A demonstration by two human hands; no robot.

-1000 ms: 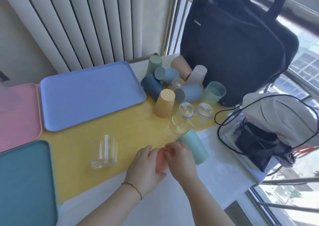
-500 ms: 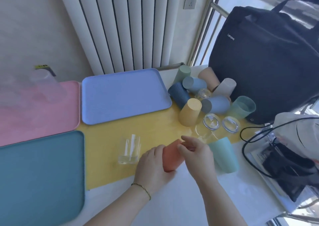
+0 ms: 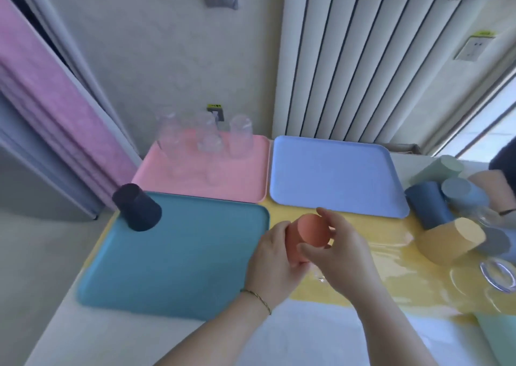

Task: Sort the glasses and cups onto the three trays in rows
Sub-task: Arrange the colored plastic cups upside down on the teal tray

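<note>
Hands are closed together on an orange cup (image 3: 310,233): left hand (image 3: 275,262) wrapped round its side, right hand (image 3: 339,254) gripping its base end. The cup is held over the yellow mat (image 3: 391,256), at three o'clock of the teal tray (image 3: 178,265), whose ten o'clock corner carries a dark cup (image 3: 136,208)

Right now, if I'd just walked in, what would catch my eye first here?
Probably the orange cup, held in the middle between the left hand and right hand, bottom toward the camera. Next, the three trays: a teal tray at the near left with one dark cup upside down at its far corner, a pink tray behind it holding clear glasses, and a bare blue tray to the right.
</note>
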